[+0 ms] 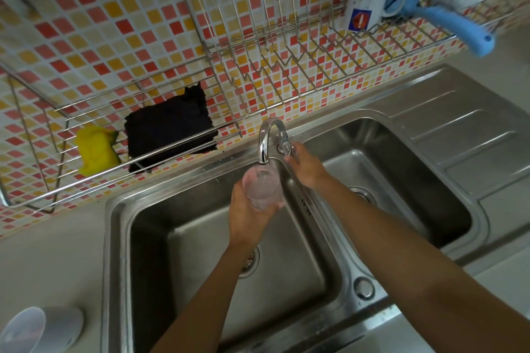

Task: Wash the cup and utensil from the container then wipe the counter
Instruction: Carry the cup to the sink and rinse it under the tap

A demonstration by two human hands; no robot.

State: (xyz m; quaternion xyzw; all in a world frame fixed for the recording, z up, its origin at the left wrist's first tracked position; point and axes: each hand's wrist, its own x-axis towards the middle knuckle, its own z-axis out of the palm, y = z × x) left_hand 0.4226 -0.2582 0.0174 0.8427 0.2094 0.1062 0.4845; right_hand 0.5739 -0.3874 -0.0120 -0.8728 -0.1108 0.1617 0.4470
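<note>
My left hand [249,209] grips a pale pink translucent cup [262,188] and holds it right under the spout of the chrome tap [268,137], above the left basin of the steel sink [120,209]. My right hand [305,167] reaches to the tap's handle [284,146] behind the divider, with its fingers round it. A white plastic container [43,329] lies on its side on the counter at the bottom left. No utensil shows in view.
A wire rack [37,180] on the tiled wall holds a yellow sponge [96,150] and a black cloth [169,132]. The upper rack [286,46] carries a white mug [368,0], a blue cup and a blue-handled scoop [459,27]. A drainboard [464,135] lies right of the sink.
</note>
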